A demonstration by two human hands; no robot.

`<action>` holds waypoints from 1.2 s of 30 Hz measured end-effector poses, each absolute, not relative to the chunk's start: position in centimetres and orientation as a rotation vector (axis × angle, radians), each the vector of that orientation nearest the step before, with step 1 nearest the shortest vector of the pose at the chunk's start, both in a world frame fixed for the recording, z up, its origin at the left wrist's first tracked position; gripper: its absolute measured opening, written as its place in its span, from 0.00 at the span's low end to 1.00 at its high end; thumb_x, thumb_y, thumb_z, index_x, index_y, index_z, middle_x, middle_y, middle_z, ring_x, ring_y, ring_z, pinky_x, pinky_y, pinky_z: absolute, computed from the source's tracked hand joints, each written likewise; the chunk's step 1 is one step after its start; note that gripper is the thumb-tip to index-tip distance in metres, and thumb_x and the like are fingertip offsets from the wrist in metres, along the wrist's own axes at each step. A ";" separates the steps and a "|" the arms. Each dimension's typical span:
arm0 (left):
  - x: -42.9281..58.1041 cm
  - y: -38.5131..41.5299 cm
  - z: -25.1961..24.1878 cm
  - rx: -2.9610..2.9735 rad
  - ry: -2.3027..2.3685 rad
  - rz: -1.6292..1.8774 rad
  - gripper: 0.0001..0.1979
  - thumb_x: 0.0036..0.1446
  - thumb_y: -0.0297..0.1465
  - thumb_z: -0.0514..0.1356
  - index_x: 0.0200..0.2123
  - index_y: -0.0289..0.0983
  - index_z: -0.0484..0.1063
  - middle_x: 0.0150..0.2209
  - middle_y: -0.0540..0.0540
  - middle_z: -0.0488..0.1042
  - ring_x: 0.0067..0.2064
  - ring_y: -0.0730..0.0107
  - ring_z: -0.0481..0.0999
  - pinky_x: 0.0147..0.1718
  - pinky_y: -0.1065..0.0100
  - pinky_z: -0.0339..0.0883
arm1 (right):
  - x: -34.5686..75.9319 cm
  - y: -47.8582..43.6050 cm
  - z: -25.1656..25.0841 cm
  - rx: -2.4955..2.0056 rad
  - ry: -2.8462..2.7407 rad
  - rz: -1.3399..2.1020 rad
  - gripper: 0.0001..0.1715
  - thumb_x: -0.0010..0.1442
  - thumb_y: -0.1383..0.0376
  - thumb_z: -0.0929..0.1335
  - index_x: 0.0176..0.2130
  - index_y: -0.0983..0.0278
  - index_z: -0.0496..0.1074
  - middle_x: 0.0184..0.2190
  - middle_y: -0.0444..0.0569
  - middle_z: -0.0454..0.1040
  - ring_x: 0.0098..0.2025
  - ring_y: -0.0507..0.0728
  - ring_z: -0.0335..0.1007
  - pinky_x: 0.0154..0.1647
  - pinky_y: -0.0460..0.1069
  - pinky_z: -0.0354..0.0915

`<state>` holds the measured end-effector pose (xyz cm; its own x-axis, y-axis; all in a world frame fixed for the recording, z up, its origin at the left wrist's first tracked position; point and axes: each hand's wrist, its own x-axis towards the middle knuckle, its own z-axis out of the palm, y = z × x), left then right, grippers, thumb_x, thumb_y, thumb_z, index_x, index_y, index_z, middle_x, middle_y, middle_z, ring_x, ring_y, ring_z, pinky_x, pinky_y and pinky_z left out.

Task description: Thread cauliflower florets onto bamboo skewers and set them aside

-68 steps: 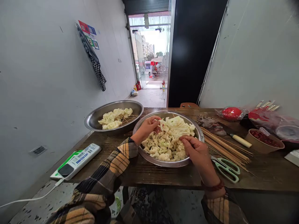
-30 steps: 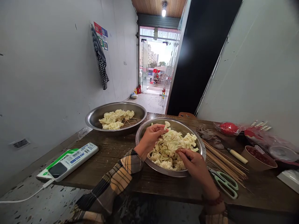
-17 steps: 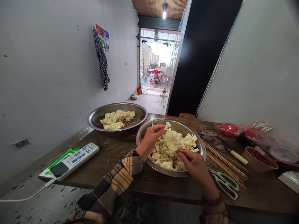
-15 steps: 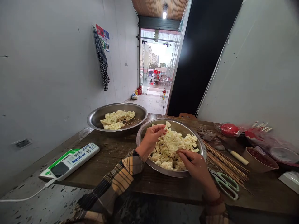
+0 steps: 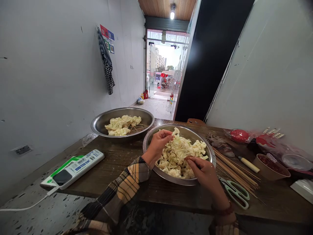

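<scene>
A steel basin [image 5: 207, 148] heaped with cauliflower florets [image 5: 182, 153] stands on the dark wooden table [image 5: 127, 160] in front of me. My left hand [image 5: 157, 143] is closed in a pinch on one floret [image 5: 174, 131], lifted just above the pile at the basin's far left. My right hand [image 5: 204, 173] rests at the near rim with its fingers pinched together on a thin bamboo skewer that points into the pile. A second steel basin [image 5: 100, 125] to the left holds skewered cauliflower [image 5: 121, 124].
A bundle of bamboo skewers [image 5: 234, 166], green-handled scissors [image 5: 236, 192] and a knife [image 5: 248, 164] lie right of the basin. A bowl of red sauce [image 5: 271, 164] and plastic bags [image 5: 244, 134] sit at far right. A power strip with a phone [image 5: 73, 168] lies at left.
My view has tilted up since the oldest frame. My left hand has drawn a floret up out of the pile and now holds it slightly higher. My right hand has stayed in place.
</scene>
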<state>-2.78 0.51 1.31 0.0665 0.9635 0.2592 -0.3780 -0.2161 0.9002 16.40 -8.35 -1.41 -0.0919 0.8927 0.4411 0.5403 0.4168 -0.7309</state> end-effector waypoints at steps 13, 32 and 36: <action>-3.0 0.2 1.6 1.184 0.744 1.459 0.10 0.42 0.30 0.69 0.29 0.35 0.74 0.27 0.48 0.75 0.31 0.72 0.72 0.35 0.69 0.62 | 16.4 -8.5 -1.0 -1.255 -1.793 0.482 0.19 0.61 0.55 0.64 0.38 0.62 0.80 0.40 0.53 0.80 0.41 0.63 0.76 0.37 0.53 0.71; -2.9 0.1 1.6 1.263 0.753 1.501 0.09 0.41 0.30 0.69 0.26 0.35 0.74 0.26 0.50 0.73 0.30 0.74 0.69 0.32 0.70 0.61 | 16.7 -8.4 -1.6 -1.230 -1.752 0.507 0.17 0.61 0.55 0.65 0.38 0.61 0.80 0.40 0.51 0.80 0.43 0.62 0.76 0.42 0.54 0.71; -2.9 0.1 1.5 1.265 0.760 1.506 0.09 0.41 0.30 0.69 0.26 0.34 0.74 0.27 0.49 0.73 0.30 0.74 0.70 0.33 0.71 0.61 | 16.8 -8.4 -1.5 -1.220 -1.767 0.511 0.17 0.62 0.55 0.64 0.38 0.61 0.80 0.39 0.51 0.80 0.42 0.62 0.76 0.42 0.54 0.71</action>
<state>-2.89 0.07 1.54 0.0318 0.9404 0.3386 -0.2863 -0.3160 0.9045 16.81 -8.41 -1.50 -0.1075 0.8914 0.4403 0.5193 0.4280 -0.7397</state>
